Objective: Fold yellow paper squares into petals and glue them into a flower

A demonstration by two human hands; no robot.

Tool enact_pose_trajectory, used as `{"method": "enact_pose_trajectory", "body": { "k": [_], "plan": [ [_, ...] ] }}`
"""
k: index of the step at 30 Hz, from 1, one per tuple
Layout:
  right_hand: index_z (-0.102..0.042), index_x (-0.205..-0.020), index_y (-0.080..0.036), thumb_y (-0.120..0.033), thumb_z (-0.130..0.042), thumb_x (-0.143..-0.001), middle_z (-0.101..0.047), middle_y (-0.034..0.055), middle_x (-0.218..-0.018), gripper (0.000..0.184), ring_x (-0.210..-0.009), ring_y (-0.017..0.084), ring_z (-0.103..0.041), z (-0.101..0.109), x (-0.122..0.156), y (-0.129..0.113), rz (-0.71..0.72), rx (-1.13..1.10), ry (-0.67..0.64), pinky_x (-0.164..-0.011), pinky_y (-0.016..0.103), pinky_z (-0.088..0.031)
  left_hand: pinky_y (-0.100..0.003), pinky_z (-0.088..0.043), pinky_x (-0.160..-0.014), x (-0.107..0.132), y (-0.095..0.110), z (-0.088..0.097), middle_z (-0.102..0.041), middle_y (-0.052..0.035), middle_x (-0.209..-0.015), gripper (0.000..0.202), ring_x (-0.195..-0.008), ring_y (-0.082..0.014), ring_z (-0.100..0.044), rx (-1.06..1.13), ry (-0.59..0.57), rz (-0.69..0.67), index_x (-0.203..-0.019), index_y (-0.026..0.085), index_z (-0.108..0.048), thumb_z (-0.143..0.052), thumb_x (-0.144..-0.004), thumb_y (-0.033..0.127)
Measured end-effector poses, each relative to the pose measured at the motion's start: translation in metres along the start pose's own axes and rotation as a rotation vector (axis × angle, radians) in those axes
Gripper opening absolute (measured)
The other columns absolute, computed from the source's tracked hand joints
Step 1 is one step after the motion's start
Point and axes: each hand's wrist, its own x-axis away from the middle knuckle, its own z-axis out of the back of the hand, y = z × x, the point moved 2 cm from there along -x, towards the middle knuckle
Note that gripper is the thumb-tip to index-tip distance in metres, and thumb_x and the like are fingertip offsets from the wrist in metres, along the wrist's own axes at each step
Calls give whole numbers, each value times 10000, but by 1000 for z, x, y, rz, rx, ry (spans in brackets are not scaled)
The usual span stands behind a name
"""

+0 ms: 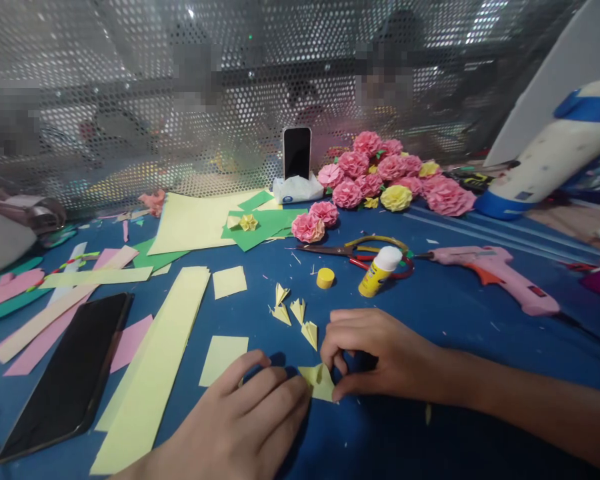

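Observation:
A small pale-yellow paper piece (319, 382), partly folded, is on the blue table between my hands. My left hand (253, 413) curls over its left side; the thumb is hidden. At the right edge, my right hand (375, 353) pinches the same paper between thumb and fingers. Just beyond lie several small folded yellow paper petals (309, 334). Two loose yellow paper squares rest to the left, a nearer square (223, 359) partly behind my left hand and a farther square (230, 283). An uncapped glue stick (380, 271) stands tilted beyond my right hand, with its yellow cap (325, 278) nearby.
Yellow paper strips (155, 367) and a dark phone (67, 373) lie at left. Scissors (353, 251) and a pink glue gun (497, 273) are at right. Behind are pink paper flowers (360, 180), an upright phone (297, 153) and a perforated metal panel (145, 87).

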Motion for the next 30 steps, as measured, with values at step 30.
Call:
{"method": "enact_pose_trajectory", "body": {
  "k": [30],
  "plan": [
    [-660,-1067,-175,-332,-556,-1000,-685,39,-963,200,-878,177,-558,2,-3,-15,99,142,-108,-781,280,-380,-335,-460,-932,-2,-3,0,-760,-38,-925,270,-817,-153,-678,76,67,22,-1079,113,-682,-413,-1061,129]
  ]
}}
